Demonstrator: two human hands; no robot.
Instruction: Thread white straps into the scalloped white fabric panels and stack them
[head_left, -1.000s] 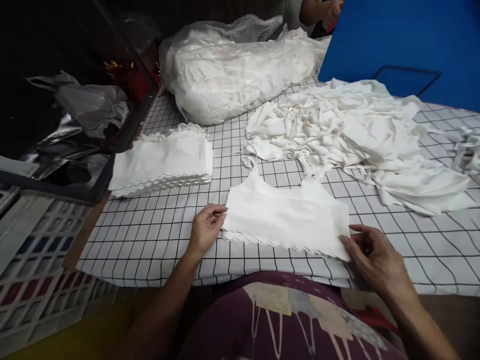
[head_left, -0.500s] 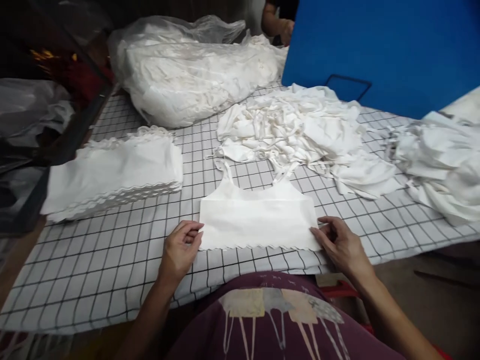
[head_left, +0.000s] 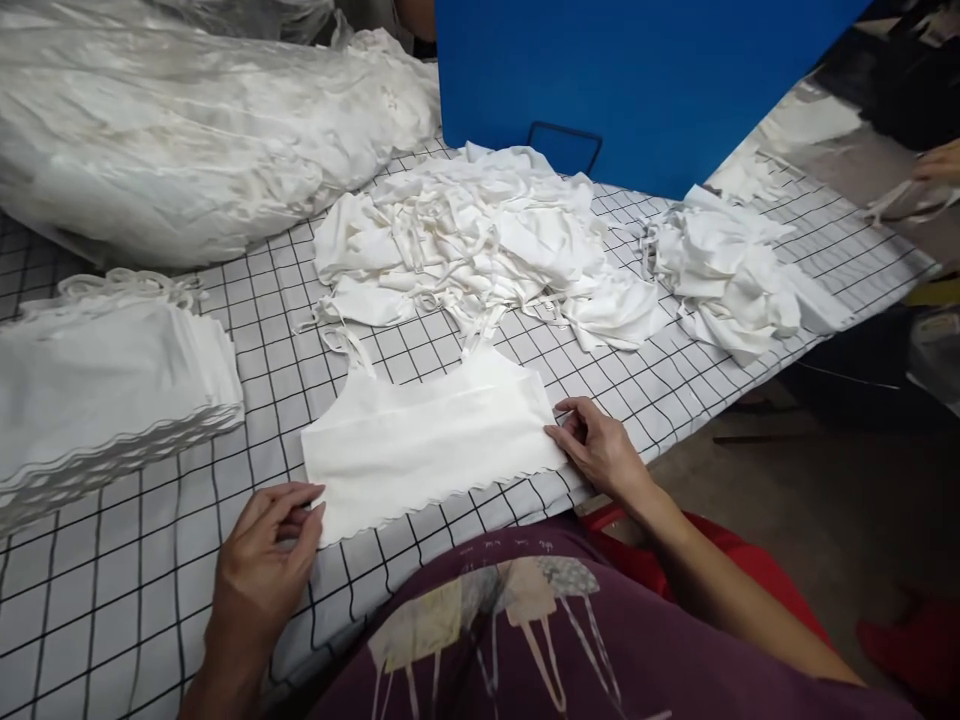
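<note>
A white camisole top (head_left: 427,440) lies flat on the checked cloth in front of me, its thin straps pointing away and its wavy hem towards me. My left hand (head_left: 266,550) pinches its lower left edge between thumb and fingers. At the opposite side edge, my right hand (head_left: 596,445) has thumb and fingertips closed on the fabric. To the left, a neat stack of white camisoles (head_left: 112,370) shows layered wavy hems. Beyond the straps, a loose heap of white camisoles (head_left: 465,240) is crumpled together.
A clear plastic bag (head_left: 187,140) full of white garments fills the back left. A blue board (head_left: 600,80) stands behind the heap. Another crumpled white pile (head_left: 735,265) lies at the right. The table cloth (head_left: 112,600) has black grid lines. A person's hand (head_left: 941,165) shows far right.
My view has swung to the right, so everything appears further left and the camisole tilted. Both hands stay at the same side edges of the camisole.
</note>
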